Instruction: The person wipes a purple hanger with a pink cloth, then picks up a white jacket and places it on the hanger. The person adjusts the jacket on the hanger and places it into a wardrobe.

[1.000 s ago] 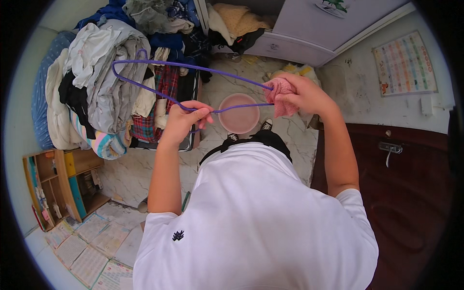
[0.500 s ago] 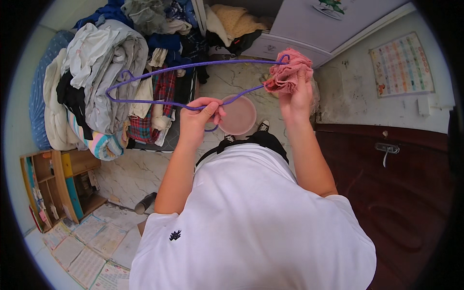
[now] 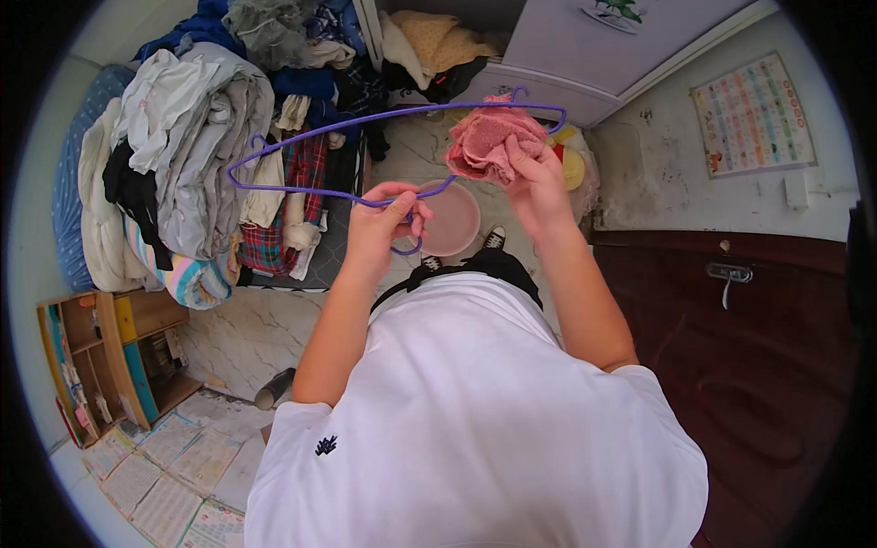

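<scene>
My left hand [image 3: 379,226] is closed around a purple clothes hanger [image 3: 306,192], near its hook, which curls out below the fingers. The hanger lies level across the view, its long bar on the far side. Bunched at its right part is a pink cloth [image 3: 480,146], with the rounded right end of the hanger sticking out beyond it. Thumb and fingers of my right hand [image 3: 539,178] pinch the cloth's right side. Its folds hide part of the hanger and the fingertips behind it.
On the floor beyond my feet stands a pink basin [image 3: 457,215]. Piled clothes and bedding [image 3: 196,137] fill the left side. A wooden shelf [image 3: 119,356] is at lower left, a dark red door [image 3: 731,365] at right. A pale cabinet [image 3: 594,46] rises at the back.
My right hand and the pink cloth have moved left, inward along the hanger. The hanger's right end now shows past the cloth. My left hand keeps its hold, and the hanger has shifted slightly right.
</scene>
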Demonstrator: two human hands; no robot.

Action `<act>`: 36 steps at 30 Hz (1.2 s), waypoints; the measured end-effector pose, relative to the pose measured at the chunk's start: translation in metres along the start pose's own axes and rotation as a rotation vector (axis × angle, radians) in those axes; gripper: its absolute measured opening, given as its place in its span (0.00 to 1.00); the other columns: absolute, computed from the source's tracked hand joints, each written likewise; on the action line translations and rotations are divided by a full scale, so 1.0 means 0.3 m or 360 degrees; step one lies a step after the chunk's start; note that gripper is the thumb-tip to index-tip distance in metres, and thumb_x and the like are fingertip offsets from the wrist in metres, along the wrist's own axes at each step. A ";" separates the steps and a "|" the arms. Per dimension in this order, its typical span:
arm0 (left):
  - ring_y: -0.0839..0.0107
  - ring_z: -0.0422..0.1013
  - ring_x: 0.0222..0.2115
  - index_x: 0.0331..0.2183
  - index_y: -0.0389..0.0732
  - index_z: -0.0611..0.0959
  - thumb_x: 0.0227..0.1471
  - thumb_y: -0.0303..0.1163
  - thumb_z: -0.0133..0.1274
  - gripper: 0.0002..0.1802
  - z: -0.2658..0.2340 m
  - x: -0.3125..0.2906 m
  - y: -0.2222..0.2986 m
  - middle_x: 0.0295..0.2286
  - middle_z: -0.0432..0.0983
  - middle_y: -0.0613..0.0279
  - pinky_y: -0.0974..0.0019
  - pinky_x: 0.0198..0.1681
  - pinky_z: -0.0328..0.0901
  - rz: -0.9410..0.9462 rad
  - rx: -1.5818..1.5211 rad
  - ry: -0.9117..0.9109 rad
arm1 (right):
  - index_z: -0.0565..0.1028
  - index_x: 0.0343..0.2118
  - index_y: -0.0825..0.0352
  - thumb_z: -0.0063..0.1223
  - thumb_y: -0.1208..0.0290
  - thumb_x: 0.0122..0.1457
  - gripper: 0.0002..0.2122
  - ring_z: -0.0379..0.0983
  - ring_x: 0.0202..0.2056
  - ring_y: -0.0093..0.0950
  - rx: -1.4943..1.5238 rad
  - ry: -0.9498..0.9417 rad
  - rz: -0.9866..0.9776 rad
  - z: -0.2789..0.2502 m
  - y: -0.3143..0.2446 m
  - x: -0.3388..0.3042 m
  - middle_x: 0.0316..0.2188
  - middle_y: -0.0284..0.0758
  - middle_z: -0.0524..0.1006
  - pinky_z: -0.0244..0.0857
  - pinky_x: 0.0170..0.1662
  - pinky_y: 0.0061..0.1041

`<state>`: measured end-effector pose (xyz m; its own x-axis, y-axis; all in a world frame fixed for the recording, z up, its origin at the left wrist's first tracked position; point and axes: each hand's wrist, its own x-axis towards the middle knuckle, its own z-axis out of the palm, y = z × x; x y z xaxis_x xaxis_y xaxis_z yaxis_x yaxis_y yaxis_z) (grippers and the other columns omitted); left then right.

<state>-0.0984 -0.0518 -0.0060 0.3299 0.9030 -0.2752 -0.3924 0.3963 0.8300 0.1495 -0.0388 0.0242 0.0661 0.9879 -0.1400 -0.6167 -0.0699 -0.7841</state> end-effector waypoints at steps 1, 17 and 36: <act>0.71 0.74 0.24 0.42 0.34 0.79 0.63 0.34 0.57 0.12 -0.012 -0.006 0.008 0.31 0.81 0.51 0.62 0.32 0.75 -0.0004 -0.0012 -0.0015 | 0.72 0.56 0.66 0.53 0.69 0.69 0.15 0.77 0.49 0.29 -0.0047 0.0002 0.0018 -0.025 -0.009 0.009 0.49 0.35 0.79 0.73 0.51 0.33; 0.67 0.78 0.28 0.42 0.36 0.76 0.61 0.30 0.59 0.11 0.045 0.048 0.005 0.34 0.82 0.51 0.65 0.37 0.73 -0.0040 0.0070 -0.0118 | 0.73 0.56 0.66 0.55 0.68 0.67 0.16 0.77 0.50 0.27 -0.0070 0.0011 0.0226 0.038 0.106 -0.050 0.50 0.34 0.79 0.71 0.54 0.31; 0.77 0.72 0.30 0.51 0.34 0.76 0.65 0.33 0.55 0.17 0.043 0.038 -0.105 0.38 0.76 0.59 0.69 0.30 0.67 -0.0600 -0.0840 -0.0643 | 0.74 0.55 0.66 0.56 0.68 0.67 0.16 0.77 0.48 0.25 0.0016 -0.0002 -0.0050 -0.025 0.031 -0.006 0.49 0.32 0.80 0.71 0.51 0.28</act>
<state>-0.0711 -0.0561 -0.0291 0.7714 0.6003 -0.2112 -0.5158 0.7842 0.3450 0.1494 -0.0423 0.0127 0.0849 0.9898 -0.1147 -0.6220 -0.0373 -0.7822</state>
